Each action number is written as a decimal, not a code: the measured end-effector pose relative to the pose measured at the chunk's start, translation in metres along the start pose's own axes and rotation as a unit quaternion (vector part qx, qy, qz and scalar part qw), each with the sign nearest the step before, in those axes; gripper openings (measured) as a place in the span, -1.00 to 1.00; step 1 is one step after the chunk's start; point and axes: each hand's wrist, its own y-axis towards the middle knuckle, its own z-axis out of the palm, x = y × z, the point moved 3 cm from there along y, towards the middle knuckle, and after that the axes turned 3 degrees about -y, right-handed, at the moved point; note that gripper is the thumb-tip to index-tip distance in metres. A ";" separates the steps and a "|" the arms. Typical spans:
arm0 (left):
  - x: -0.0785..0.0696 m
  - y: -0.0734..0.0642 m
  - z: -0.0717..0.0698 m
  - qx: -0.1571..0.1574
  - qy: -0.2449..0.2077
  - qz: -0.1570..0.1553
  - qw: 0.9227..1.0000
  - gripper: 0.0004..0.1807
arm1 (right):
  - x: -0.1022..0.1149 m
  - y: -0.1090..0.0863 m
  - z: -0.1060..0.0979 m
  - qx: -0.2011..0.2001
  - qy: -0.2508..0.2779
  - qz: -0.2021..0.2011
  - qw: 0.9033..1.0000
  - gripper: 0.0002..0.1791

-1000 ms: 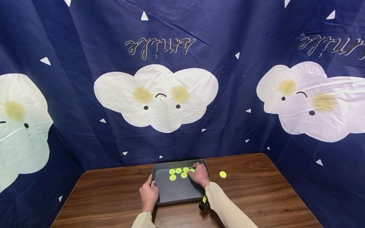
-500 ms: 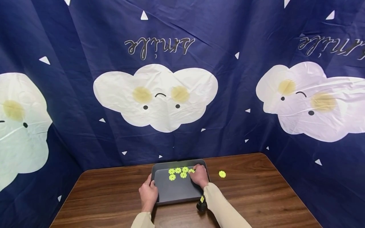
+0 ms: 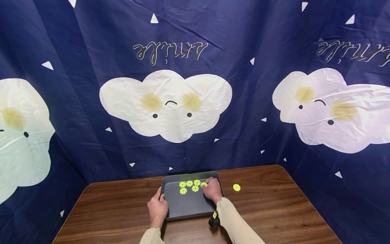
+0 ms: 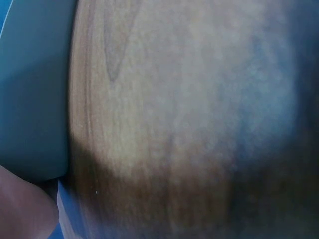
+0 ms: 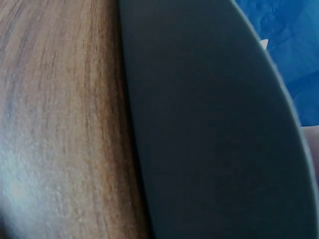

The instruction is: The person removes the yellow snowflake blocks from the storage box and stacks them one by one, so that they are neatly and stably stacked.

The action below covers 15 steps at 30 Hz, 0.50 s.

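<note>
A dark grey rectangular tray [image 3: 190,205] lies on the table. Inside it, toward the far side, lie several yellow snowflake building discs [image 3: 189,183]. My left hand [image 3: 157,208] grips the tray's left wall, thumb at the rim; the left wrist view has a fingertip [image 4: 25,209] against the end of that wall [image 4: 35,99]. Reaching over the right side, my right hand [image 3: 212,189] pinches a disc [image 3: 204,184] at the right end of the group, partly hidden by the fingers. The right wrist view is mostly the tray's outer wall [image 5: 214,119].
One more yellow disc [image 3: 236,187] lies on the wooden table [image 3: 268,203] to the right of the tray. A black wrist camera [image 3: 214,222] hangs under the right sleeve, by the tray's near right corner. A dark blue curtain [image 3: 250,135] with clouds stands behind the table.
The right hand shifts slightly and its fingers close in by the disc at the right end. The left hand and the tray stay in place.
</note>
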 end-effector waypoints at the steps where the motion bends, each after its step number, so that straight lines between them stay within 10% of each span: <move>1: 0.000 0.000 0.000 0.000 0.000 0.000 1.000 -0.55 | 0.000 0.000 0.000 0.000 0.000 0.000 1.000 -0.76; 15: 0.000 0.000 0.000 0.001 0.003 -0.006 1.000 -0.55 | -0.002 0.000 -0.001 -0.008 0.011 -0.010 1.000 -0.72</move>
